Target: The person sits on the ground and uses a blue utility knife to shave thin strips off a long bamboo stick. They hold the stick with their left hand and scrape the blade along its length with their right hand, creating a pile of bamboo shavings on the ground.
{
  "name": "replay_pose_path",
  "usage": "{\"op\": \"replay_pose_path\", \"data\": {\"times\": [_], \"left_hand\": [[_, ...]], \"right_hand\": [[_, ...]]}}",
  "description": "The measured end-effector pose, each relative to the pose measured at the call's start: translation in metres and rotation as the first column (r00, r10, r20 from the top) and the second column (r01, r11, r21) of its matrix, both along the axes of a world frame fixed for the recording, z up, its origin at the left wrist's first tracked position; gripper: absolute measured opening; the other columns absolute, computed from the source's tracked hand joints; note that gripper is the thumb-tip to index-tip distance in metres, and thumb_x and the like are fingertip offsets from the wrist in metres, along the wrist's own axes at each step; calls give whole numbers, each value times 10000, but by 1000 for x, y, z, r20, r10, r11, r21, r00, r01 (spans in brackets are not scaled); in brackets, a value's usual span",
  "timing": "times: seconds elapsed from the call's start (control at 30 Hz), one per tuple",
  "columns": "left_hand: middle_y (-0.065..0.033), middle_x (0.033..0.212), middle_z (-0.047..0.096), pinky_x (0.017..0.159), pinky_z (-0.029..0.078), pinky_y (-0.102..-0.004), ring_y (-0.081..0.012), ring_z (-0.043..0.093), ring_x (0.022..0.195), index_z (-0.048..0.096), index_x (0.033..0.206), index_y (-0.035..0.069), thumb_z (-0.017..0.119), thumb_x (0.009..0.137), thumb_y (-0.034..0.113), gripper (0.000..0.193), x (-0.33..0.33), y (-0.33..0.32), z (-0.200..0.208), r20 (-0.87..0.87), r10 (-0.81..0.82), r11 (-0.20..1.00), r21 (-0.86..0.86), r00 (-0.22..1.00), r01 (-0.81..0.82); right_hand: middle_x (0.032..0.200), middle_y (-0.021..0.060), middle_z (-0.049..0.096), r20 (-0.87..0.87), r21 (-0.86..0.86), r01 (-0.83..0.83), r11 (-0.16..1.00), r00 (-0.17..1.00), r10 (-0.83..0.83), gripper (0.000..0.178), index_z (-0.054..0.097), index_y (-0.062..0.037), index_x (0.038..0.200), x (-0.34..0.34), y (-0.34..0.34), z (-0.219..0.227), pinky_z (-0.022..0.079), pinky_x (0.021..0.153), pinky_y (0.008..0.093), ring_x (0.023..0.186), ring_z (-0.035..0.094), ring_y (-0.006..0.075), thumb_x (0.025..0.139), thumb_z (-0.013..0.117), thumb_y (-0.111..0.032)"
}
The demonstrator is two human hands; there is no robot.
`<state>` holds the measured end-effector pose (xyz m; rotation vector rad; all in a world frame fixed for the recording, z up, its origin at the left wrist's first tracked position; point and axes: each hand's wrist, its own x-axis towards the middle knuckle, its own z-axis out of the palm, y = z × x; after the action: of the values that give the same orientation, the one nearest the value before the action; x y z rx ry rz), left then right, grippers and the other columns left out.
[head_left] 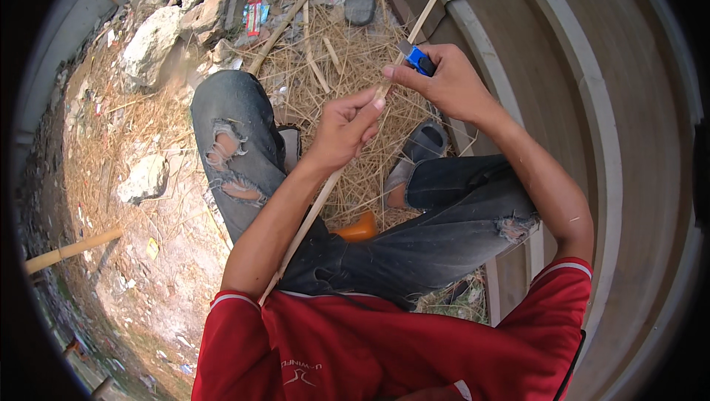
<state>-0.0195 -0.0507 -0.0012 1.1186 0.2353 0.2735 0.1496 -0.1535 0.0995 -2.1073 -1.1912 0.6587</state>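
A long, thin pale strip that looks like split bamboo (318,205) runs slantwise from my waist up past the top edge. My left hand (345,126) pinches it near its middle, thumb on top. Just above, my right hand (450,82) is closed round a blue utility knife (419,59) with a black slider. The knife's short metal blade lies against the strip, and my right thumb is stretched toward the strip just below the blade. Some of the right fingers are hidden behind the knife and hand.
Straw-like shavings (362,179) cover the ground between my legs. An orange object (359,228) lies near my lap. Rocks (151,46) and a bamboo pole (296,17) are at the far left. A ribbed brownish wall (569,90) curves close along my right side.
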Motion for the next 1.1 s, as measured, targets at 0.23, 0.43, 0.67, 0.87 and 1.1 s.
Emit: {"op": "replay_pose_path", "data": {"times": [0.23, 0.43, 0.67, 0.87, 1.1], "left_hand": [[64, 627, 440, 450, 275, -207, -18, 361, 510, 571, 1426, 59, 565, 1056, 237, 411, 1, -1, -2, 31, 31, 997, 66, 999, -33], [69, 609, 417, 446, 271, -209, -17, 353, 501, 567, 1418, 32, 534, 1068, 262, 420, -1, 3, -4, -14, 41, 997, 61, 999, -40], [76, 580, 366, 440, 253, -212, -24, 298, 468, 564, 1371, -16, 454, 1091, 260, 409, -2, 4, -7, 65, -30, 998, -61, 997, 34], [74, 570, 315, 445, 232, -218, -30, 246, 459, 553, 1370, -35, 436, 1094, 249, 413, -4, 2, -7, 76, -137, 967, -207, 988, 150], [78, 546, 295, 420, 225, -210, -34, 216, 424, 553, 1351, -51, 437, 1088, 262, 425, 1, 1, 0, 45, -74, 964, -251, 996, 83]], "right_hand": [[583, -40, 524, -37, 25, -117, 993, 992, 118, 266, 703, -5, 788, 7, -3, -12, 330, 502, 278, 556, 414, 42, 897, 787, -233], [580, -24, 511, -28, 40, -188, 981, 982, 189, 245, 685, -9, 792, 4, -7, -5, 341, 508, 295, 553, 426, 61, 916, 740, -214], [636, 170, 567, 176, 197, -47, 979, 984, 11, 422, 646, 25, 902, 21, -5, 1, 424, 595, 423, 600, 542, 308, 1018, 539, -367], [734, 266, 632, 537, 135, 98, 986, 829, -156, 431, 631, 19, 884, 48, -1, 1, 463, 656, 541, 718, 608, 475, 1049, 486, -352], [731, 244, 663, 486, 8, -40, 999, 873, 31, 396, 689, -48, 986, -1, -6, -12, 516, 675, 545, 738, 646, 480, 1034, 509, -397]]}}
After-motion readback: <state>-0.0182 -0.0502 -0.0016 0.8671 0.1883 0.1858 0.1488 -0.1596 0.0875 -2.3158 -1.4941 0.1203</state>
